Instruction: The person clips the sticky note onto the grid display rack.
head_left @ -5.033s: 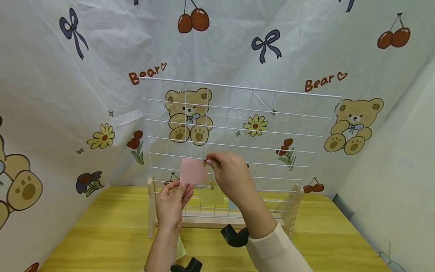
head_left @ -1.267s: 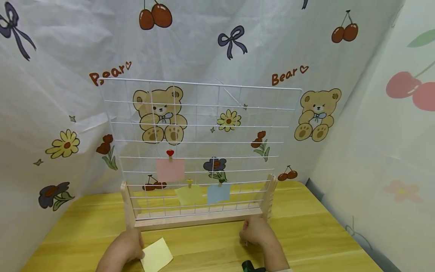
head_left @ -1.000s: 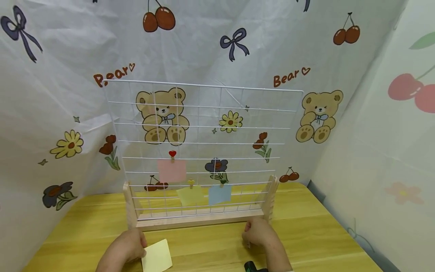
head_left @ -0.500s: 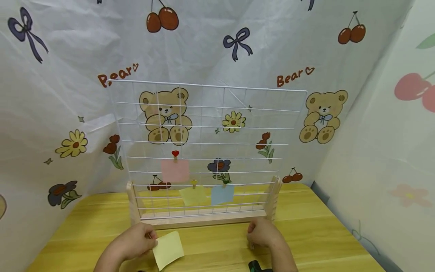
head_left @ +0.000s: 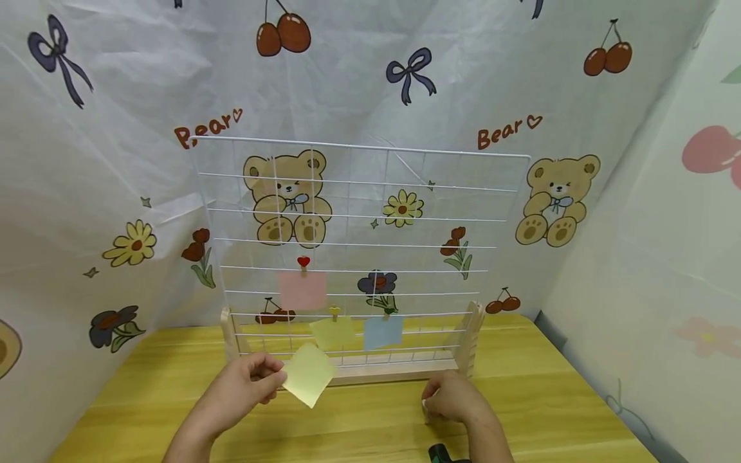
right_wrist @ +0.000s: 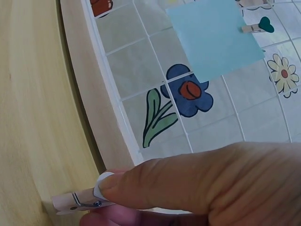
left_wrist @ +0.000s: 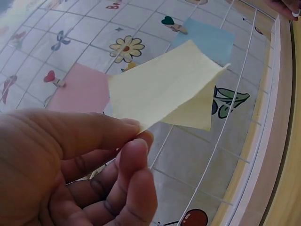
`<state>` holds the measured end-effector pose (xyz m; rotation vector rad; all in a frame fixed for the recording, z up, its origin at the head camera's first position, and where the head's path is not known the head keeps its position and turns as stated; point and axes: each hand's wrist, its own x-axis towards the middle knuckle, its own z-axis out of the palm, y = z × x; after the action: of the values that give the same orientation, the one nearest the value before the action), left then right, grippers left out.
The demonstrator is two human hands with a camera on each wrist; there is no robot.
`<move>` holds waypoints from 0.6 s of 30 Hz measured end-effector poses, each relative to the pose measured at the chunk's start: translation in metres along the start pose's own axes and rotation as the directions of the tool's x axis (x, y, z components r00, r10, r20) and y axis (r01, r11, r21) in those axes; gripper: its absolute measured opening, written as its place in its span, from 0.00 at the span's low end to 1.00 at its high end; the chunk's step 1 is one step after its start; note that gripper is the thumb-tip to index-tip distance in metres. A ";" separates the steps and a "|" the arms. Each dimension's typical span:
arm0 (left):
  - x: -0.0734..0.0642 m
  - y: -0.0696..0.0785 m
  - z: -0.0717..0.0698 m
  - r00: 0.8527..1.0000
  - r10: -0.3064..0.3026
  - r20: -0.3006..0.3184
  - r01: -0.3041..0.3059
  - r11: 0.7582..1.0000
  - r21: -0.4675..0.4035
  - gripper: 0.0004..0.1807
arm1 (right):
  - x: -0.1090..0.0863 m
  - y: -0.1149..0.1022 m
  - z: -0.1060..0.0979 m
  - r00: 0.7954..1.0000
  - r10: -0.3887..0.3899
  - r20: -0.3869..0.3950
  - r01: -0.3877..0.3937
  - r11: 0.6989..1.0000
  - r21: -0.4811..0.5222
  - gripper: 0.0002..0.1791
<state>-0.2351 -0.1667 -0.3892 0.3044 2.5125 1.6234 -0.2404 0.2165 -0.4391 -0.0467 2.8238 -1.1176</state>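
A pale yellow sticky note (head_left: 310, 375) is pinched by one corner between the thumb and forefinger of my left hand (head_left: 240, 392), raised in front of the rack's lower left part. My right hand (head_left: 457, 402) is low at the table by the rack's right foot. Its thumb and finger pinch a small wooden clothespin (right_wrist: 77, 200) with a white top, best seen in the right wrist view. On the white wire grid rack (head_left: 359, 217) hang a pink note (head_left: 303, 290) under a red heart clip (head_left: 303, 262), a yellow note (head_left: 332, 332), and a blue note (head_left: 383, 332).
The rack stands upright in a wooden base (head_left: 393, 371) on the yellow wood-grain table (head_left: 370, 424). Behind it hangs a white cloth with printed bears (head_left: 292, 199). A black strap piece (head_left: 442, 453) shows near the right wrist.
Five seconds ago both hands were clipping the pink note to the grid; it now hangs there alone. My left hand has since lifted the pale yellow note off the table. My right hand barely moves.
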 end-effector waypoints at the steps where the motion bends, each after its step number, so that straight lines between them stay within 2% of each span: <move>1: 0.000 0.002 0.002 0.999 -0.009 -0.035 0.008 1.000 -0.012 0.12 | 0.000 0.000 -0.001 1.000 -0.002 0.002 0.002 1.000 0.002 0.02; 3: 0.000 0.008 0.005 0.995 -0.028 -0.098 0.024 0.999 -0.046 0.12 | 0.000 -0.001 -0.002 1.000 -0.007 0.007 0.007 1.000 0.004 0.02; 8: 0.001 0.019 0.011 0.976 -0.043 -0.213 0.010 0.988 -0.152 0.15 | 0.000 -0.002 -0.004 1.000 -0.012 0.011 0.012 1.000 0.013 0.01; 14: 0.007 0.030 0.024 0.947 -0.043 -0.319 -0.052 0.957 -0.285 0.18 | -0.001 -0.004 -0.006 1.000 0.010 0.005 -0.010 1.000 0.025 0.03; 18: 0.013 0.039 0.037 0.930 -0.038 -0.366 -0.098 0.932 -0.348 0.18 | -0.001 -0.004 -0.007 1.000 -0.001 0.005 0.001 0.999 0.032 0.03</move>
<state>-0.2357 -0.1154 -0.3688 -0.0082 2.3758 2.2943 -0.2405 0.2183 -0.4310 -0.0487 2.8010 -1.1612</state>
